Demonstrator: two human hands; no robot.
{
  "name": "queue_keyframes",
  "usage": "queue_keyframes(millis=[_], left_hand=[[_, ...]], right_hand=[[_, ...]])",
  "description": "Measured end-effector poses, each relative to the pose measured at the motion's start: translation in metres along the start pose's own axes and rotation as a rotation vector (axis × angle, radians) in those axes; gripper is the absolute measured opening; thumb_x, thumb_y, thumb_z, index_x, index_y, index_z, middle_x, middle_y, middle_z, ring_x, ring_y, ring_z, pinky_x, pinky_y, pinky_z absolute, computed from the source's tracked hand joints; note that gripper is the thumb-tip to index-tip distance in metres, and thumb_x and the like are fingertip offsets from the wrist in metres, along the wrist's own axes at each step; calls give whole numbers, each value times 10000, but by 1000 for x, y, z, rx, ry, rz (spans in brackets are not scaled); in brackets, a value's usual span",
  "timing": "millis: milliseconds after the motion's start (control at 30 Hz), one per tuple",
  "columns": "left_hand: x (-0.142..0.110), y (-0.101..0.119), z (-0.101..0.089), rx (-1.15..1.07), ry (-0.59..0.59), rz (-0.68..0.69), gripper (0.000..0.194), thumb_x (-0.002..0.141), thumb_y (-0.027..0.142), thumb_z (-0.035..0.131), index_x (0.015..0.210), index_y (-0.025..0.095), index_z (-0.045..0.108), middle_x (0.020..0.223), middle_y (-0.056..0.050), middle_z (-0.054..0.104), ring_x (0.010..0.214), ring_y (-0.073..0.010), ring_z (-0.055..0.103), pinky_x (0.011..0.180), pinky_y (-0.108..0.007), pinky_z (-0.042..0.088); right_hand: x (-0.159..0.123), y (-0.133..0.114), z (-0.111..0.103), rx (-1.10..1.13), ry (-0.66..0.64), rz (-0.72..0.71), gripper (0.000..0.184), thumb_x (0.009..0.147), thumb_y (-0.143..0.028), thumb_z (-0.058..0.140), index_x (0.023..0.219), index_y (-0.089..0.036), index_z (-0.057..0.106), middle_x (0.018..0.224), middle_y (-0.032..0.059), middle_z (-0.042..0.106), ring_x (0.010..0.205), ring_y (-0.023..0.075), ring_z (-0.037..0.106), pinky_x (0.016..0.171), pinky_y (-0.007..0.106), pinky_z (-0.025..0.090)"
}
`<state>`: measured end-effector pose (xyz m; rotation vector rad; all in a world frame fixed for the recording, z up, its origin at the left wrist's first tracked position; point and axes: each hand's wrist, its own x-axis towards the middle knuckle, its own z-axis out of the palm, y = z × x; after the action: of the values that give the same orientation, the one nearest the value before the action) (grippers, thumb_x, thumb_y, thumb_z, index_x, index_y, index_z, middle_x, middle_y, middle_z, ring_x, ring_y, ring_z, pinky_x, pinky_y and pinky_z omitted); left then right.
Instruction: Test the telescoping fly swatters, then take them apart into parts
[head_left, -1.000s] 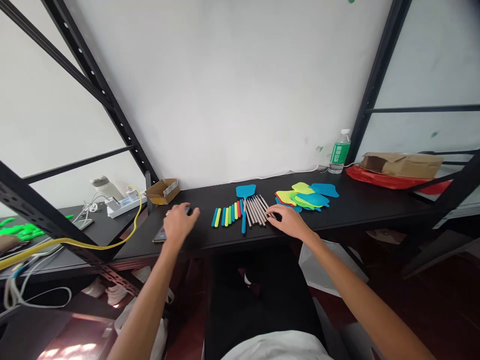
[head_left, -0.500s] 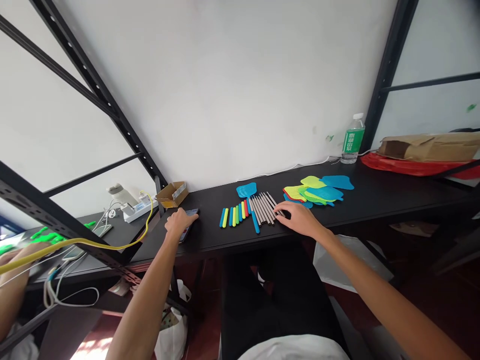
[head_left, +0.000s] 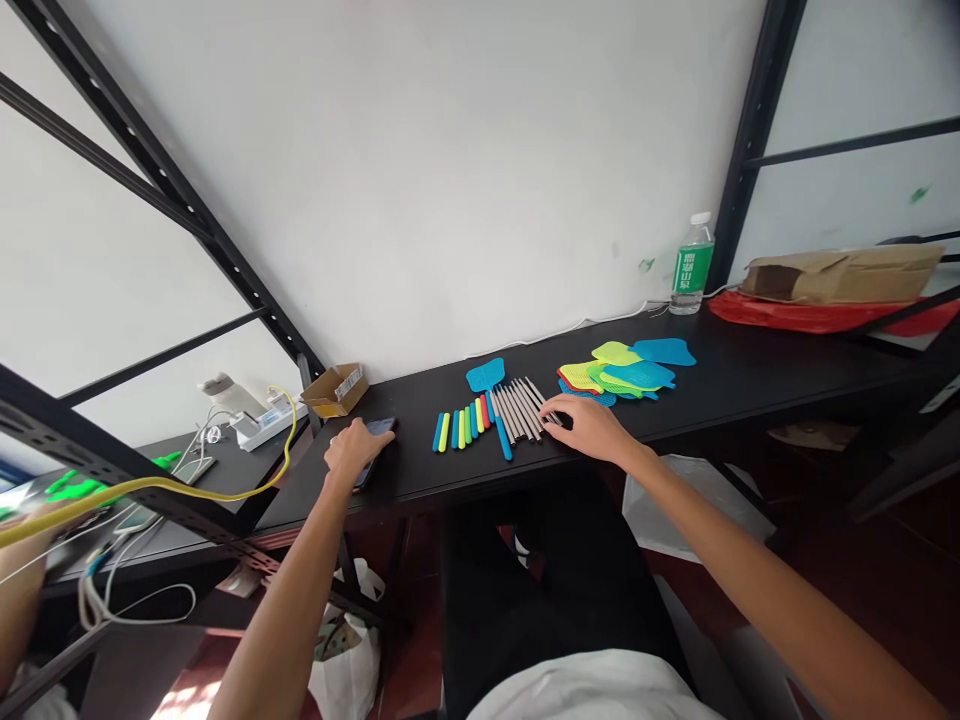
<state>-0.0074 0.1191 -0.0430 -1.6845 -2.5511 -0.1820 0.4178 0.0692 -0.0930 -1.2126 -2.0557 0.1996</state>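
My left hand [head_left: 352,447] lies on a dark phone [head_left: 375,447] on the black table [head_left: 720,395], fingers curled over it. My right hand [head_left: 589,427] rests at the near ends of a row of thin metal rods [head_left: 517,408], fingertips touching the rightmost ones. Left of the rods lies an assembled blue fly swatter [head_left: 491,395], and further left a row of coloured plastic handles [head_left: 459,427] in blue, yellow, green and red. A pile of swatter heads [head_left: 622,368] in yellow, blue and red sits behind my right hand.
A small cardboard box [head_left: 335,389] stands left of the phone. A green-labelled water bottle [head_left: 691,265] stands by the wall, a brown paper bag on red plastic [head_left: 832,290] at the far right. Black shelf posts frame the table. Another person's arm [head_left: 19,590] and cables show at far left.
The view shifted a little. My left hand drew back slightly over the phone; my right hand stays at the rod ends.
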Motion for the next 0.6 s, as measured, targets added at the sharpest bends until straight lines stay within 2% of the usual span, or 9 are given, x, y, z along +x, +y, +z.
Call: queue_keyframes(millis=[200, 367, 467, 600], left_hand=[[-13, 7, -2, 9, -38, 71, 792, 746, 660, 553, 1353, 153, 510, 1290, -247, 623, 1155, -458, 596, 839, -520, 496], [-31, 8, -2, 9, -78, 191, 852, 776, 603, 554, 1476, 147, 388, 1400, -226, 557, 1257, -431, 537, 924, -495, 472], [-41, 7, 0, -6, -53, 182, 905, 786, 601, 548, 1521, 119, 331, 1405, -237, 546, 1270, -424, 528, 945, -475, 462], [-49, 9, 1, -26, -18, 163, 886, 793, 598, 550, 1514, 124, 351, 1392, -240, 551, 1251, -432, 533, 924, -481, 467]], right_hand=[[0, 1, 1, -7, 1, 1, 202, 879, -275, 590, 1019, -283, 735, 1175, 10, 710, 964, 244, 680, 689, 315, 518], [0, 0, 0, 2, -1, 1, 207, 876, -276, 593, 1023, -282, 739, 1178, 19, 710, 963, 249, 682, 673, 311, 521], [0, 0, 0, -1, 0, 4, 206, 877, -277, 594, 1025, -287, 737, 1181, 8, 709, 961, 246, 683, 698, 321, 531], [-1, 1, 1, 9, -2, -3, 212, 878, -281, 594, 1031, -282, 740, 1177, 22, 710, 964, 252, 684, 726, 335, 543]])
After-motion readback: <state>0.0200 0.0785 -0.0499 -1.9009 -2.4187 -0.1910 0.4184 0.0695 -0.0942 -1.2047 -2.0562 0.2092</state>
